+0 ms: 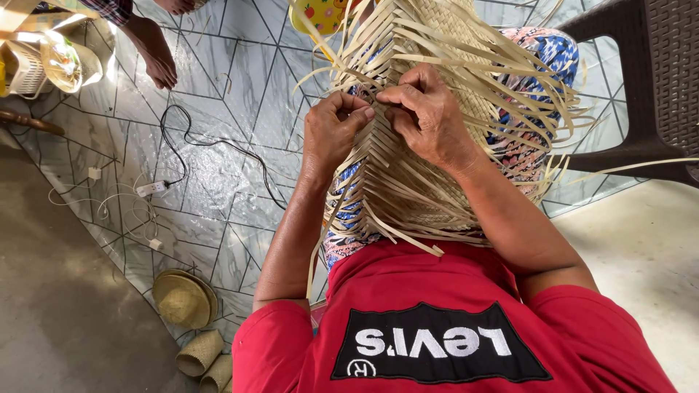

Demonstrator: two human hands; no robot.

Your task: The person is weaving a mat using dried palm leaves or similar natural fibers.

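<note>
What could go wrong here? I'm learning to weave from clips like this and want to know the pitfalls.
The left hand and right hand pinch thin strips at the middle of the half-woven straw piece; pulled hard, a strip might crease or snap. Many loose strip ends fan out around the hands and could tangle or be picked out of order. A black cable on the tiled floor could snag a foot.

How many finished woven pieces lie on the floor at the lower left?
3: a round woven hat on the tiled floor, and below it two small woven baskets side by side. More may be hidden beyond the picture's edge.
</note>
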